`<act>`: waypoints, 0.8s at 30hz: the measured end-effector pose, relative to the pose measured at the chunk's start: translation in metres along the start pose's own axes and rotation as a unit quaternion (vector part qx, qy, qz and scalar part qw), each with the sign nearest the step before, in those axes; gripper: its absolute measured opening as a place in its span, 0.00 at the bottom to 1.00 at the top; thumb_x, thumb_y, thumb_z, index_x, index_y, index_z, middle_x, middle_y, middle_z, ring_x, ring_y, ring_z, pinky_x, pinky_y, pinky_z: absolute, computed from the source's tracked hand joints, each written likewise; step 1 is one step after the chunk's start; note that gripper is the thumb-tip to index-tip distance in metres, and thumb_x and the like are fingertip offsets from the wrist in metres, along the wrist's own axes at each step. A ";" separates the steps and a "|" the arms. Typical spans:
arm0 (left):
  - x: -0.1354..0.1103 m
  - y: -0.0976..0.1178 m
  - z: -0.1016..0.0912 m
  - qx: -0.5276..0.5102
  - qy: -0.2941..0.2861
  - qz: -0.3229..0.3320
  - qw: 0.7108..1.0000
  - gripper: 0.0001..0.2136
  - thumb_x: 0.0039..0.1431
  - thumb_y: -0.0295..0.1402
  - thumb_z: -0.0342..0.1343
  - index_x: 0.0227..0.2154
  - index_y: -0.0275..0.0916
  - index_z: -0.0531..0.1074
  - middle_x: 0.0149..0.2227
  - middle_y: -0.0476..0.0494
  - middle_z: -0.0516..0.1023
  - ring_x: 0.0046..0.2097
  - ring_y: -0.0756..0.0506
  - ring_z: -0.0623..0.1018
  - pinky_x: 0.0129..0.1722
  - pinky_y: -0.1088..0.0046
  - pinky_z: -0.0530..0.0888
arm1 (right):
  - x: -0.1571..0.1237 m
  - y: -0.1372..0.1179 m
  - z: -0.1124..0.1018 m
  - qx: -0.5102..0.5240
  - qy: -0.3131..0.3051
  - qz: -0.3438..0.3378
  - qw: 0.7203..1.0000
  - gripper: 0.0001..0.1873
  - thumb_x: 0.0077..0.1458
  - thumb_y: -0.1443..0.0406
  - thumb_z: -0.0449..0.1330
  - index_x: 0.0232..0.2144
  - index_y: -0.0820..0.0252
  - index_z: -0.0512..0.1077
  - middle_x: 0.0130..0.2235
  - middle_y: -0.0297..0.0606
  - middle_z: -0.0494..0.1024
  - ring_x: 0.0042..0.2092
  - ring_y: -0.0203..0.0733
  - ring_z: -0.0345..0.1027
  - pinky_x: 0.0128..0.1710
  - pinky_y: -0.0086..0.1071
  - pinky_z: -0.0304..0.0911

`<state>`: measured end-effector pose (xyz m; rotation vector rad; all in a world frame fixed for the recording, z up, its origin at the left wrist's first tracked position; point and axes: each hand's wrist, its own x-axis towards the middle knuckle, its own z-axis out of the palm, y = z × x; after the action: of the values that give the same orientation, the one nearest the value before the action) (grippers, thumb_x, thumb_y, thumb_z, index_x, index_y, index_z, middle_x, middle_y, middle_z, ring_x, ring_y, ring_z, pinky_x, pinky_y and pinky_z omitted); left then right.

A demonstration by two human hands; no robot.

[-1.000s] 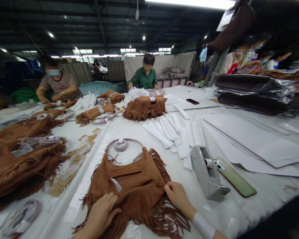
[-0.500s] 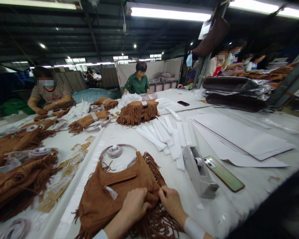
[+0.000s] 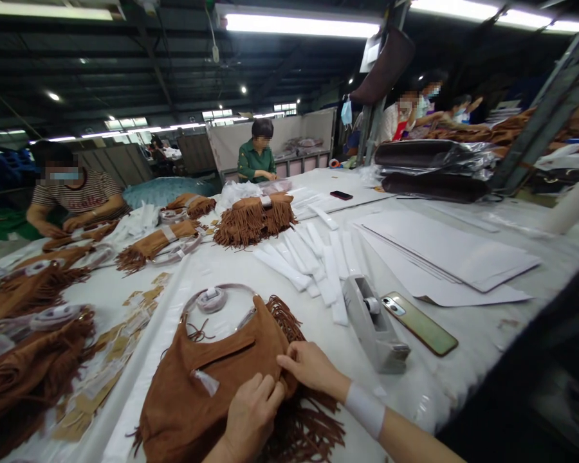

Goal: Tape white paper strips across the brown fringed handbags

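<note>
A brown suede fringed bag (image 3: pixel 207 379) lies on the white table (image 3: pixel 463 334) right in front of me, its wrapped handle (image 3: pixel 212 299) arching away from me. My left hand (image 3: pixel 248 418) rests on the bag's lower right part, fingers curled and pinching the suede. My right hand (image 3: pixel 309 368) pinches the bag's right edge just beside it, where the fringe (image 3: pixel 309 424) hangs out. A white band sits on my right wrist.
A grey tape dispenser (image 3: pixel 374 325) and a phone (image 3: pixel 417 321) lie to the right. White strips (image 3: pixel 318 257) and large paper sheets (image 3: pixel 444 257) lie beyond. More fringed bags (image 3: pixel 24 360) are piled at the left. Two people work across the table; others sit at the far right.
My left hand slid from the bag's lower left to its right side, meeting my right hand. Both now pinch the bag's right edge. The view shifted right and the bag folded over slightly.
</note>
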<state>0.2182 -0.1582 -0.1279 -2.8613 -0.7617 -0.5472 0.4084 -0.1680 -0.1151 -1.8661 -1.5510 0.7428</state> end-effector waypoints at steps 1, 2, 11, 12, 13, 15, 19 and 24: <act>-0.001 -0.001 0.001 -0.002 -0.002 0.004 1.000 0.10 0.58 0.21 0.46 0.35 0.43 0.66 0.30 0.49 0.69 0.32 0.45 0.68 0.31 0.68 0.63 | 0.006 -0.002 0.001 0.004 -0.009 -0.002 1.000 0.13 0.49 0.60 0.61 0.17 0.59 0.70 0.19 0.30 0.71 0.23 0.34 0.60 0.24 0.28 0.49; -0.002 -0.001 0.001 -0.005 -0.008 0.006 1.000 0.10 0.58 0.21 0.46 0.35 0.43 0.66 0.30 0.49 0.69 0.32 0.45 0.69 0.31 0.68 0.63 | 0.011 -0.004 0.004 0.009 -0.014 0.000 1.000 0.12 0.46 0.63 0.62 0.15 0.59 0.69 0.18 0.29 0.69 0.22 0.33 0.58 0.23 0.28 0.49; 0.021 -0.005 -0.017 -0.130 -0.246 -0.216 0.936 0.17 0.51 0.23 0.50 0.45 0.41 0.64 0.41 0.45 0.77 0.43 0.42 0.76 0.38 0.69 0.67 | 0.014 -0.001 0.017 0.066 0.081 0.052 0.993 0.12 0.48 0.65 0.55 0.15 0.60 0.68 0.19 0.34 0.72 0.25 0.36 0.62 0.26 0.27 0.54; 0.025 -0.005 -0.020 -0.127 -0.268 -0.235 0.926 0.17 0.50 0.25 0.51 0.45 0.41 0.64 0.41 0.44 0.77 0.43 0.41 0.76 0.37 0.68 0.67 | 0.013 -0.001 0.017 0.073 0.083 0.049 0.993 0.12 0.48 0.64 0.55 0.16 0.59 0.69 0.20 0.34 0.72 0.25 0.36 0.63 0.26 0.28 0.54; 0.029 -0.006 -0.022 -0.121 -0.284 -0.248 0.918 0.16 0.50 0.26 0.52 0.43 0.41 0.64 0.39 0.44 0.78 0.42 0.39 0.76 0.36 0.68 0.66 | 0.012 -0.001 0.017 0.081 0.083 0.045 0.992 0.13 0.49 0.63 0.55 0.16 0.59 0.69 0.20 0.34 0.73 0.25 0.36 0.63 0.26 0.28 0.55; 0.032 -0.008 -0.024 -0.126 -0.292 -0.249 0.915 0.11 0.49 0.26 0.51 0.38 0.42 0.65 0.37 0.45 0.78 0.40 0.40 0.77 0.35 0.69 0.65 | 0.009 0.002 0.014 0.094 0.080 0.038 0.992 0.15 0.52 0.60 0.53 0.17 0.59 0.68 0.21 0.34 0.72 0.26 0.37 0.64 0.27 0.28 0.55; 0.026 -0.010 -0.018 -0.178 -0.228 -0.215 0.933 0.06 0.49 0.23 0.49 0.28 0.42 0.64 0.34 0.50 0.76 0.40 0.45 0.75 0.36 0.72 0.63 | -0.003 0.015 -0.006 0.101 0.081 0.037 0.991 0.20 0.58 0.56 0.47 0.21 0.59 0.68 0.23 0.34 0.73 0.28 0.38 0.65 0.28 0.29 0.56; 0.019 -0.007 -0.013 -0.194 -0.185 -0.195 0.944 0.06 0.54 0.23 0.51 0.29 0.41 0.64 0.33 0.50 0.72 0.39 0.47 0.72 0.37 0.74 0.62 | -0.041 0.027 -0.014 0.056 0.024 0.029 0.998 0.14 0.55 0.56 0.54 0.25 0.58 0.71 0.26 0.34 0.75 0.30 0.39 0.67 0.32 0.31 0.57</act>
<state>0.2260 -0.1460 -0.1081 -3.2366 -1.4505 -0.2093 0.4292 -0.2135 -0.1240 -1.8388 -1.4017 0.7887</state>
